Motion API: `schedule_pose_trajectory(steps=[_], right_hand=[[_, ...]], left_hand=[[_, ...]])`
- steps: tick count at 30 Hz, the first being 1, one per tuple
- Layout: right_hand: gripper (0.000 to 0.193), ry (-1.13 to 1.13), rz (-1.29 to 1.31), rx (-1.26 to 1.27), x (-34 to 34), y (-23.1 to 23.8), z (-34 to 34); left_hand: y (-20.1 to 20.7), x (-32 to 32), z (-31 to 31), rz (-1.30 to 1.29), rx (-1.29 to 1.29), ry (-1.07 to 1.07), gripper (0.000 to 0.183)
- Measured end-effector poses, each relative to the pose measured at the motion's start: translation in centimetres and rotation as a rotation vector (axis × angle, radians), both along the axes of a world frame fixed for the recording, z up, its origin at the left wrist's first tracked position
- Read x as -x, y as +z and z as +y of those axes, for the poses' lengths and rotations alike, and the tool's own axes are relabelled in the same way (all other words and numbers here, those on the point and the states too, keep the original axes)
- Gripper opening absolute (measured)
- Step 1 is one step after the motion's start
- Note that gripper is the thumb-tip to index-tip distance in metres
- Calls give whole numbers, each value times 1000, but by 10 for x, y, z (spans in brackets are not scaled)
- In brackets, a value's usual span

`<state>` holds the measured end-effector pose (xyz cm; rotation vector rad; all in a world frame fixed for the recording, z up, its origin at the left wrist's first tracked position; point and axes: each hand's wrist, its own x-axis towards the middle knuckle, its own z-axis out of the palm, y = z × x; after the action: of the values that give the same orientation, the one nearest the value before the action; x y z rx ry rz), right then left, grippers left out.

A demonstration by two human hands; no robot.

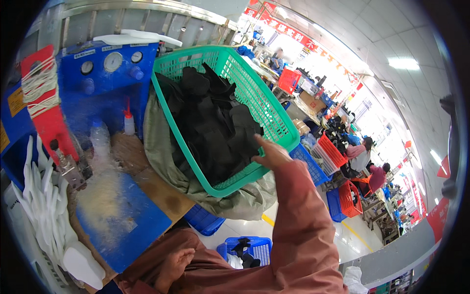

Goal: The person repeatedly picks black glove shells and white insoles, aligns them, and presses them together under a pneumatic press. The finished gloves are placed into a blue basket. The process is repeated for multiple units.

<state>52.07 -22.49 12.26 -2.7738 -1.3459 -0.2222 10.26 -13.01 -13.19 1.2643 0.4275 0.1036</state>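
Reaching out, your right hand (270,154) is at the near edge of the green basket (274,115). Your fingers lie flat and loose on the black pieces (210,127) piled inside, and I cannot tell if they pinch one. The basket is tipped up and sits on a grey bag (245,201). Your left hand (174,262) is low by your lap, at the edge of the blue table (122,225). Its fingers are curled a little and hold nothing. White soles (41,206) stand in a row at the far left, just beside the table. Pale dust (100,196) lies on the table. A small bottle (129,120) with a red tip stands by the blue machine (112,83). Down on the floor a blue crate (247,250) holds more black pieces. Red and blue crates are stacked past the basket, and other people work far off on the right
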Motion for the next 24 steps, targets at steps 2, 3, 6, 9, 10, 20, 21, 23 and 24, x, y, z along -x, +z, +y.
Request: schedule_pose_trajectory(steps=[2,3,6,9,10,20,21,23,24], right_hand=[[82,-151,54,359,-12,-9,38],[81,-225,18,468,-22,-18,52],[54,-198,-8,448,-59,-48,64],[31,-211,-60,191,-88,-62,57],[26,-193,-106,153,-92,-64,54],[62,-242,107,520,-106,-74,51],[58,-238,84,498,-114,-82,58],[50,-280,8,473,-127,-92,68],[45,-254,-20,390,-131,-92,70]], left_hand=[[2,7,3,36,11,31,31],[3,10,4,-4,2,61,31],[1,19,7,-9,38,134,31],[-2,20,8,-41,67,153,31],[-3,19,10,-59,71,150,31],[1,24,24,-108,27,237,30],[0,26,22,-105,17,247,30],[-3,28,18,-134,80,261,30],[-5,29,17,-121,56,260,30]])
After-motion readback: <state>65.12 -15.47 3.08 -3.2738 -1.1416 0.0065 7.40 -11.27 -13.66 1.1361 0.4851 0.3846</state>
